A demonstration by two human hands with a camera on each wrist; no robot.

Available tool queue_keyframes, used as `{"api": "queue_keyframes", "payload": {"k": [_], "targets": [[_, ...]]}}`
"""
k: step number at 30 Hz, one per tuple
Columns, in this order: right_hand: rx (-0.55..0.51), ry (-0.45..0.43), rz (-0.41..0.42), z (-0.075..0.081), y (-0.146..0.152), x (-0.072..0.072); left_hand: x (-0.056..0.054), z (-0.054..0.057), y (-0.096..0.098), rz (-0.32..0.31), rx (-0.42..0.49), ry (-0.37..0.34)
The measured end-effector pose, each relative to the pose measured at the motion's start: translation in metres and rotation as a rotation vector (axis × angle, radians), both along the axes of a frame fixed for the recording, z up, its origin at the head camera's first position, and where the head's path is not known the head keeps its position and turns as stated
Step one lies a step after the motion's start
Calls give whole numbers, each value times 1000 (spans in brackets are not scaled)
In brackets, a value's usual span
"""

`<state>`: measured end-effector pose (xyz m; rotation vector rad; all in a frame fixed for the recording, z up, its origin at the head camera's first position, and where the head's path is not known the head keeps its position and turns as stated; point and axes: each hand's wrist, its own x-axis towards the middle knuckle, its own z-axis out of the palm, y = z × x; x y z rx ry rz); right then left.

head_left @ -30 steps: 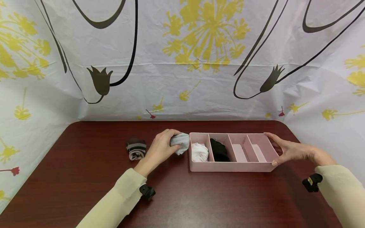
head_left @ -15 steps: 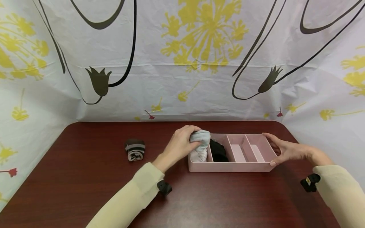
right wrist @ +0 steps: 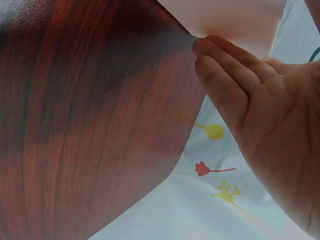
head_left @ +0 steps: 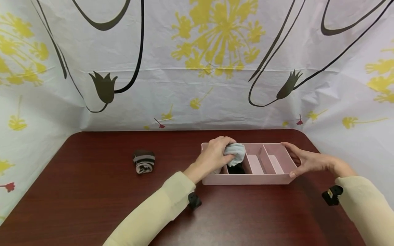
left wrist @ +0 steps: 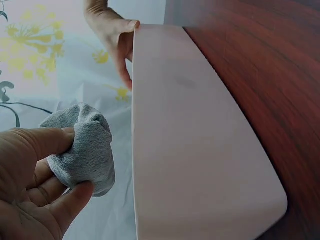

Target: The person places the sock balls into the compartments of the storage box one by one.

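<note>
My left hand [head_left: 213, 154] pinches a light grey rolled sock [head_left: 235, 152] between thumb and fingers, above the pink divided box [head_left: 246, 179]. In the left wrist view the grey sock [left wrist: 90, 152] is clear of the box wall [left wrist: 175, 140]. Beneath it, a black sock [head_left: 236, 169] lies in the second compartment from the left. A white sock [head_left: 217, 171] in the leftmost compartment is mostly hidden behind my left hand. My right hand [head_left: 311, 163] grips the box's right end, thumb at the front corner; the right wrist view shows its fingers [right wrist: 225, 82] against that end wall.
A rolled brown, grey and black striped sock [head_left: 144, 162] lies on the dark red wooden table [head_left: 92, 191], left of the box. A white patterned sheet [head_left: 147, 102] hangs behind the table. Dividers [head_left: 268, 159] separate the box's compartments.
My left hand has carried the grey sock rightward, from beside the box's left end, past the white sock, to above the black one. The right hand has stayed on the box.
</note>
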<state>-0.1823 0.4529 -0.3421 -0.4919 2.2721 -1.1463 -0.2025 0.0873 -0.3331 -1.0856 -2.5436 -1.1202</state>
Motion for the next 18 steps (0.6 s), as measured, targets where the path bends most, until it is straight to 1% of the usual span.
{"api": "queue_keyframes", "payload": {"k": [3, 11, 13, 18], "targets": [[-4, 1, 5, 0, 0, 0, 1, 0, 7, -11, -4, -8], [-18, -13, 11, 0, 0, -1, 4, 4, 32, 33, -81, 13], [-15, -16, 8, 1, 0, -1, 4, 6, 38, 37, -88, 16], [-13, -17, 5, 0, 0, -1, 4, 5, 50, 49, -120, 43]]}}
